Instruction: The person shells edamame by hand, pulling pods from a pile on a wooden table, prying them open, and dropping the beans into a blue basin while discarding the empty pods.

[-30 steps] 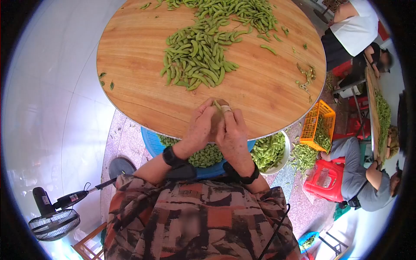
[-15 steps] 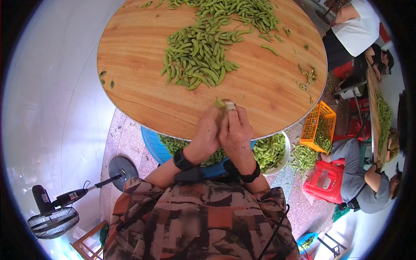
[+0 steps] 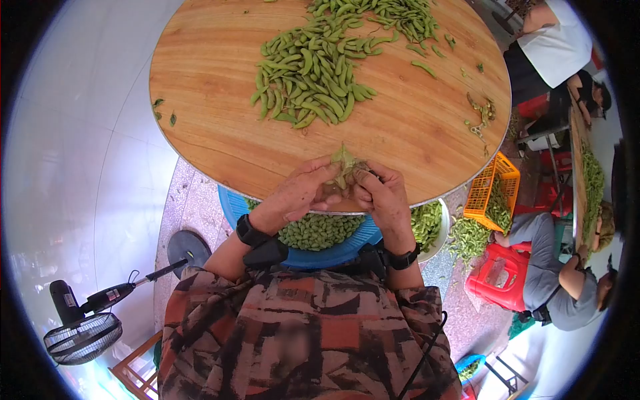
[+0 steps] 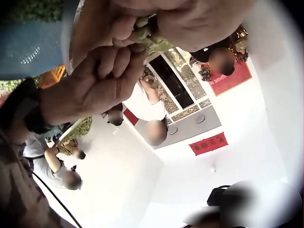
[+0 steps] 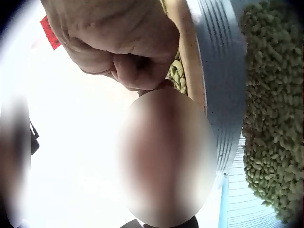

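Left hand (image 3: pixel 297 193) and right hand (image 3: pixel 387 193) pinch crumpled pale-green pods (image 3: pixel 343 160); light thumb pressure near the round blue plastic basin (image 3: pixel 230 205) should keep the small green beans (image 4: pixel 141 22) whole.

Pods (image 3: pixel 310 80) lie on the table (image 3: pixel 207 100), beans (image 3: pixel 320 230) in the basin (image 3: pixel 230 205).

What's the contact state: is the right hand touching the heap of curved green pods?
Apart. The head view shows bare wooden tabletop between the right hand and the green pod heap.
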{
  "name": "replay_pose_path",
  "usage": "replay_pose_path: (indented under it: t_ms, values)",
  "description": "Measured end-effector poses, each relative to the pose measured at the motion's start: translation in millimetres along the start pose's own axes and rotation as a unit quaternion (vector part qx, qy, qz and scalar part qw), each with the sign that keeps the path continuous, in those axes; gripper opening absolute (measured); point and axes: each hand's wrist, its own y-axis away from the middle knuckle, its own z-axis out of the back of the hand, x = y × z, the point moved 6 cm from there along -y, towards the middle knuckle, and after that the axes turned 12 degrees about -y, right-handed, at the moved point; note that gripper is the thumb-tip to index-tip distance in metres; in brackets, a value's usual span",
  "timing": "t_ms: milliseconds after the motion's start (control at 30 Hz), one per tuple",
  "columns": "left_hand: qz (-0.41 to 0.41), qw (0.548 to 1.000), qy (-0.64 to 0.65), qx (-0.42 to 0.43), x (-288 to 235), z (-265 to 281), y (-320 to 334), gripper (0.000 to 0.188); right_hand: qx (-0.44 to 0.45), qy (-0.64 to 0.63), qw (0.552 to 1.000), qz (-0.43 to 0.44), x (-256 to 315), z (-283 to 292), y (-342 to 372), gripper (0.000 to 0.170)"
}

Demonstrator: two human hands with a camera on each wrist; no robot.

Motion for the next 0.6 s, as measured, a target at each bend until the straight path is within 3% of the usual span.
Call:
replay_pose_path:
  t_ms: [67,100,133,167,233,267,333,467,533,600]
  values:
    - [0.027,0.999,0.016,-0.033,4,-2,-2,0.029,-0.005,-0.003,1.0,0.011,-5,-4,-2,0.01]
    - [-0.023,0.998,0.061,-0.017,0,-7,-3,0.029,-0.031,0.185,0.965,0.181,8,-13,1,0.01]
    - [-0.073,0.992,0.104,-0.001,-5,-10,-2,0.029,-0.055,0.362,0.867,0.339,21,-27,11,0.011]
    - [-0.072,0.992,0.106,-0.002,-2,-11,-3,0.029,-0.055,0.362,0.867,0.338,22,-30,14,0.011]
    - [-0.108,0.984,0.139,0.01,0,-11,-5,0.027,-0.09,0.183,0.96,0.194,14,-22,9,0.011]
    - [-0.108,0.984,0.138,0.009,1,-11,-5,0.027,-0.089,0.182,0.96,0.193,16,-19,9,0.011]
    - [-0.105,0.981,0.163,0.01,3,-12,-5,0.028,-0.045,0.036,0.993,0.103,9,-11,5,0.011]
    - [-0.099,0.986,0.131,-0.022,4,-11,-4,0.027,-0.04,0.058,0.99,0.123,10,-6,5,0.011]
    - [-0.086,0.986,0.142,0.017,5,-9,-4,0.025,-0.011,-0.094,0.994,0.054,5,-7,4,0.011]
    - [-0.082,0.987,0.136,0.027,8,-4,-5,0.025,0.001,-0.129,0.991,0.036,0,1,2,0.012]
